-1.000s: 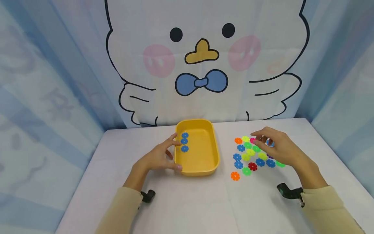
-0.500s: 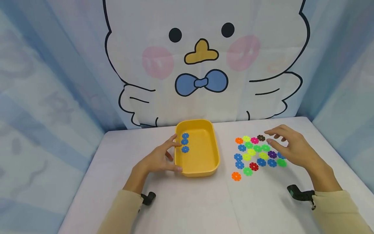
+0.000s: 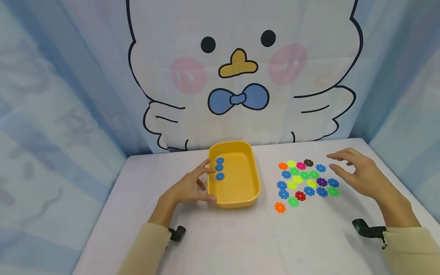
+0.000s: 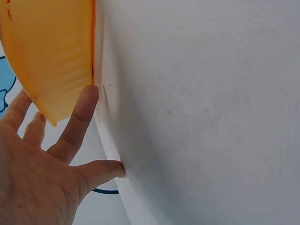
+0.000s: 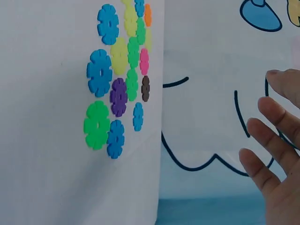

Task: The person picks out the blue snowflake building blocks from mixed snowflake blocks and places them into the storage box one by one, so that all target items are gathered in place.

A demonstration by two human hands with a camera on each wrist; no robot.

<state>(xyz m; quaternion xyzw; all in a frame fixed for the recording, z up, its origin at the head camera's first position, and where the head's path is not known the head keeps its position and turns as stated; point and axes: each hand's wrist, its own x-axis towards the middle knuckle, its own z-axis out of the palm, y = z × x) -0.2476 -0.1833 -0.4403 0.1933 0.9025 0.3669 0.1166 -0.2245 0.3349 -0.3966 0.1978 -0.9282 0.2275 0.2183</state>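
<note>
A yellow plastic tray (image 3: 238, 187) stands mid-table, with three blue snowflake discs (image 3: 219, 167) in a column along its left inner side. My left hand (image 3: 189, 187) rests against the tray's left side, fingers spread; some fingertips reach the rim and the thumb lies near the front left corner. Many coloured snowflake discs lie flat to the right of the tray, among them a purple disc (image 3: 322, 182), a brown disc (image 3: 308, 163) and a red disc (image 3: 300, 196). Over the table just right of these discs hovers my right hand (image 3: 366, 175), holding nothing, its fingers loosely extended.
An orange disc (image 3: 280, 207) lies nearest the front of the spread. Behind the table hangs a curtain (image 3: 237, 126) with a cartoon figure, and curtains flank both sides. A black wrist camera (image 3: 368, 230) sits at the right cuff, another at the left.
My right hand has moved to the right, away from over the discs, uncovering the brown, purple and blue ones. The left hand stays at the tray.
</note>
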